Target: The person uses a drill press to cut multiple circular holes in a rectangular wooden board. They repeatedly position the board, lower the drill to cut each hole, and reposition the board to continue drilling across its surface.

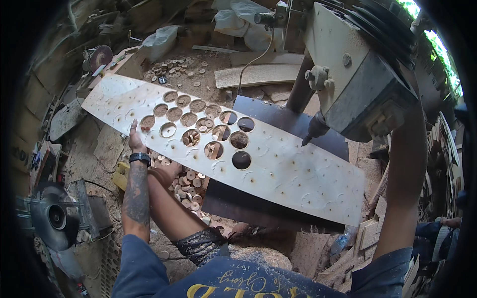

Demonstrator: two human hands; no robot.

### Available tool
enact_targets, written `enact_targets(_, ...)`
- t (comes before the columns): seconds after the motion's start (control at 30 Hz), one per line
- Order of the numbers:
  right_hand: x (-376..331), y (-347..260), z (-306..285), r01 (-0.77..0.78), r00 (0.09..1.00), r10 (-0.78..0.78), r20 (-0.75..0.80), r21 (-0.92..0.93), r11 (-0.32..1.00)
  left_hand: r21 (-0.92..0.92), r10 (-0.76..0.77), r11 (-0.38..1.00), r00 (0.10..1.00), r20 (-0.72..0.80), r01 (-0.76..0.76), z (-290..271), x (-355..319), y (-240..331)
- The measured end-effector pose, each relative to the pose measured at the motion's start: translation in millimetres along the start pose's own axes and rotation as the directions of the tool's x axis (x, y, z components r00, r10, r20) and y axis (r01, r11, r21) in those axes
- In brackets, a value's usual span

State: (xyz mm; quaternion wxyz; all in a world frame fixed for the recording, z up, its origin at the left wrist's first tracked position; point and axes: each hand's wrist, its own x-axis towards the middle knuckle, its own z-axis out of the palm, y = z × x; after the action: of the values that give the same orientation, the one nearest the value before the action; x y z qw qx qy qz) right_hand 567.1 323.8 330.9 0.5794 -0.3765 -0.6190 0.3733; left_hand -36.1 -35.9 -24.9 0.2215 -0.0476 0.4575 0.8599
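Observation:
A long pale plywood board (293, 174) slants across the middle, over the dark metal table (318, 131) of a drill press. Several round holes are cut through its left-centre part, and small dark marks dot the rest. My left hand (136, 138) grips the board's near edge, thumb on top and fingers hidden underneath. Above the uncut right part, the drill press chuck (316, 126) points a thin bit down; I cannot tell whether the tip touches the wood. My right arm (405, 164) rises along the right side of the drill head (367, 84), and its hand is hidden.
Wooden discs (188, 187) lie heaped below the board by my leg, with more discs (174, 67) on the dusty far floor. At left stands a round metal fan-like machine (57, 216). Wood offcuts (370, 233) pile up at right. Planks (258, 77) lie behind the board.

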Motion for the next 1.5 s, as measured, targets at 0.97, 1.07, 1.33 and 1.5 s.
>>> enact_targets(0.97, 69.2, -29.2, 101.4, 0.069, 0.997, -0.074, 0.034, 0.126, 0.990, 0.038, -0.429, 0.894, 0.831, 0.355, 0.446, 24.9, -63.0, -72.5)
enact_targets(1.07, 77.4, -36.0, 125.4, 0.056, 0.998, -0.060, 0.027, 0.131, 0.990, -0.006, -0.448, 0.879, 0.832, 0.327, 0.476, 25.2, -63.2, -67.6)
enact_targets(1.33, 78.2, -43.8, 150.4, 0.047, 0.999, -0.048, 0.007, 0.114, 0.992, 0.112, -0.469, 0.880, 0.806, 0.361, 0.462, 9.5, -61.9, -49.0)
enact_targets(1.5, 74.5, -54.5, 155.4, 0.072, 0.997, -0.073, 0.006, 0.139, 0.988, -0.116, -0.425, 0.848, 0.795, 0.433, 0.517, 0.5, -36.8, -17.5)
